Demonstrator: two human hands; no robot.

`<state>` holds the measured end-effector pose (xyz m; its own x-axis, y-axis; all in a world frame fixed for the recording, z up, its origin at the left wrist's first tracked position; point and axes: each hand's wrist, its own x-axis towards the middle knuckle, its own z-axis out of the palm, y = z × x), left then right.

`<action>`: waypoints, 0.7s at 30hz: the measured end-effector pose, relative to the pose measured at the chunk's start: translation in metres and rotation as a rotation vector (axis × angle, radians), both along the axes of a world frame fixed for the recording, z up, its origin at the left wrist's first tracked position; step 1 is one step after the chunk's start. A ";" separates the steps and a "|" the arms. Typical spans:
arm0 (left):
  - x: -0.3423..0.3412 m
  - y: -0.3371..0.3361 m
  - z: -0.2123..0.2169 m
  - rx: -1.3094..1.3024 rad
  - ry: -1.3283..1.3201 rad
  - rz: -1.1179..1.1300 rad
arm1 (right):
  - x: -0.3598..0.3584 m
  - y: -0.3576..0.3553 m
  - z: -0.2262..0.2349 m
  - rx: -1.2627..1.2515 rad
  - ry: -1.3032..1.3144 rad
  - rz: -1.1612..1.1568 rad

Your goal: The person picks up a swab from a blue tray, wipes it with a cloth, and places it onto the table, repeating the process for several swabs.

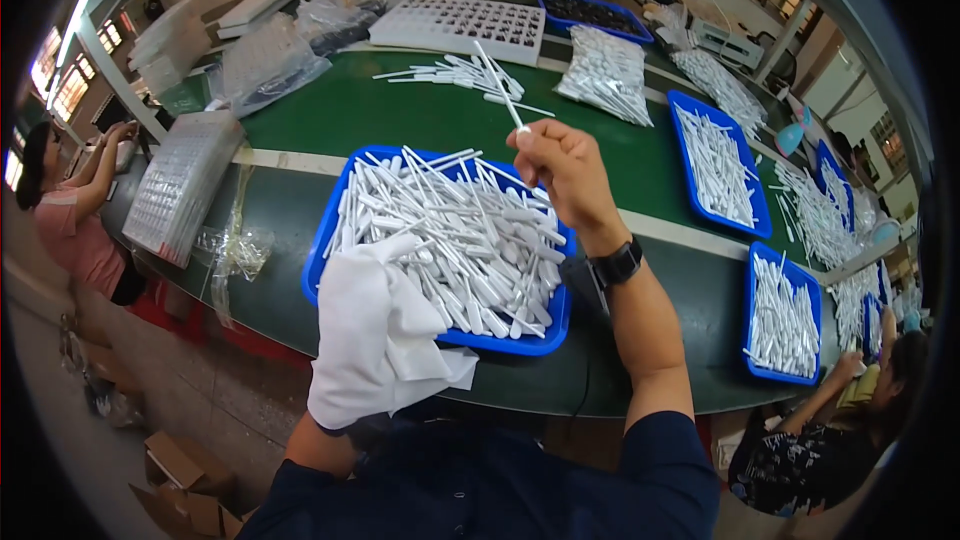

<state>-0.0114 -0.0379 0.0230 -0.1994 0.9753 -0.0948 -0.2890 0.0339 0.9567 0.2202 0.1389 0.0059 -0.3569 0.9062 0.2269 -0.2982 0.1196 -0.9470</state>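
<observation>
Wht stick (499, 86) in R grip (566, 165)

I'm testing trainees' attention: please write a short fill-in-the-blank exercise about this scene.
1. The right hand holds up a thin piece coloured ____.
2. A white cloth covers the ____ hand.
3. The tray nearest the person is ____ in colour.
4. A dark watch sits on the ____ wrist.

Missing words: white; left; blue; right.

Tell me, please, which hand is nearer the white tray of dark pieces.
Right: the right hand is this side of the white tray; the left hand, under a white cloth, is farther back by the blue bin.
</observation>
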 end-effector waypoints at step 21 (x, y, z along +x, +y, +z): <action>-0.017 0.010 0.022 0.173 0.290 0.065 | -0.061 -0.104 0.014 0.018 -0.367 0.609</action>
<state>-0.0287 -0.0283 0.0455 -0.2562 0.9563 0.1408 -0.0001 -0.1457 0.9893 0.1588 0.0350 0.0202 -0.8552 0.5182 0.0075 0.0212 0.0494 -0.9986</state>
